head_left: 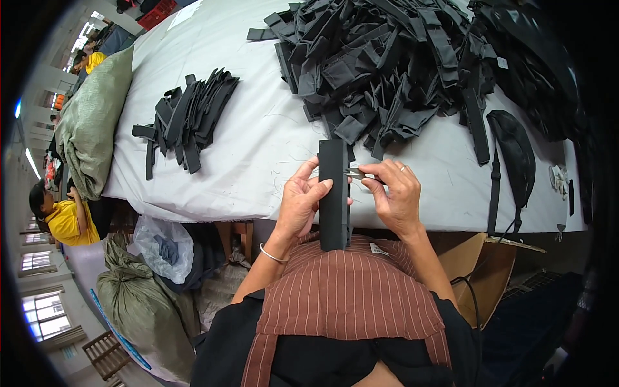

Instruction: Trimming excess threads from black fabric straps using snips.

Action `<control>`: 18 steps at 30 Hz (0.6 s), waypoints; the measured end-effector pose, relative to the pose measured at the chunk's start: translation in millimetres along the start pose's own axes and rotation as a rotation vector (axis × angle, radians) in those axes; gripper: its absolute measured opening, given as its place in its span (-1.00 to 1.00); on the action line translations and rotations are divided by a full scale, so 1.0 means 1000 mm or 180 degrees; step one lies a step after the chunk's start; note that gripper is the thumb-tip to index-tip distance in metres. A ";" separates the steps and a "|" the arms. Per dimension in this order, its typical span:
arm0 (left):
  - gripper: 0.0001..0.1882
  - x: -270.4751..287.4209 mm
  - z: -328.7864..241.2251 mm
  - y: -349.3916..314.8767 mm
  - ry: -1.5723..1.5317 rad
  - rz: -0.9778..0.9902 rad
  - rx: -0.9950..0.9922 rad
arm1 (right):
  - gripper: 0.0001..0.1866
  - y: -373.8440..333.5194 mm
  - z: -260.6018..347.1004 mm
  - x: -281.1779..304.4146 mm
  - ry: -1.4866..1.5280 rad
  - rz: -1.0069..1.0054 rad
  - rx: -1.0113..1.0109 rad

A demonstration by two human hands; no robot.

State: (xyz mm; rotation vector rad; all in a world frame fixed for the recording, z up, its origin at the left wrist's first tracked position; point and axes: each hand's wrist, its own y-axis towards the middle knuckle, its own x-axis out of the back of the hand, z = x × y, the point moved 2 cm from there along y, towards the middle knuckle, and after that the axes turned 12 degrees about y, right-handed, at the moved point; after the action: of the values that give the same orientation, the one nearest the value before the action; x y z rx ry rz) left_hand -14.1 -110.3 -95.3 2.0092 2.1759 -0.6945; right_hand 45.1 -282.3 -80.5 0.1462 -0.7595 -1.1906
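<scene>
Upright in front of me is a black fabric strip (333, 200), folded lengthwise, its lower end close to my apron. My left hand (302, 200) grips it by the left edge, thumb lying on its face and fingers behind. From the other side my right hand (392, 193) pinches small metal thread snips (354, 173), whose pointed tips touch or nearly touch the strip's right edge. Whether the blades are apart is too small to make out. Beyond my hands, a large heap of similar black strips (380, 64) covers the far part of the table.
A smaller bunch of strips (190, 119) lies at left on the white-covered table (258, 116). A black waist bag (512, 161) rests at right. Sacks (138, 309) and a cardboard box (464, 264) flank me below the edge. A person in yellow (68, 219) sits at far left.
</scene>
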 end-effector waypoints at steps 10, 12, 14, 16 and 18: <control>-0.25 -0.005 0.003 -0.001 0.0408 0.0004 -0.0180 | -0.85 0.004 0.004 -0.008 0.0436 0.0179 -0.0225; -0.25 -0.006 0.004 -0.001 0.0465 0.0042 -0.0172 | -0.85 0.006 0.003 -0.012 0.0377 0.0255 -0.0138; -0.26 -0.004 0.005 -0.002 0.0526 0.0061 -0.0172 | -0.85 0.007 0.003 -0.016 0.0333 0.0340 -0.0040; -0.30 -0.003 0.007 -0.001 0.0606 0.0000 -0.0106 | -0.85 0.008 0.004 -0.018 0.0283 0.0332 0.0091; -0.30 -0.002 0.009 -0.002 0.0415 0.0041 0.0049 | -0.86 0.008 0.001 -0.016 0.0296 0.0296 0.0022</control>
State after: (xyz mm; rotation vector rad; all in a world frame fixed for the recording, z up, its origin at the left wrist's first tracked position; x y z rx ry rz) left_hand -18.0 -115.7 -102.0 2.1309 2.2315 -0.5961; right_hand 48.5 -265.0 -83.4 0.1691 -0.6817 -1.0858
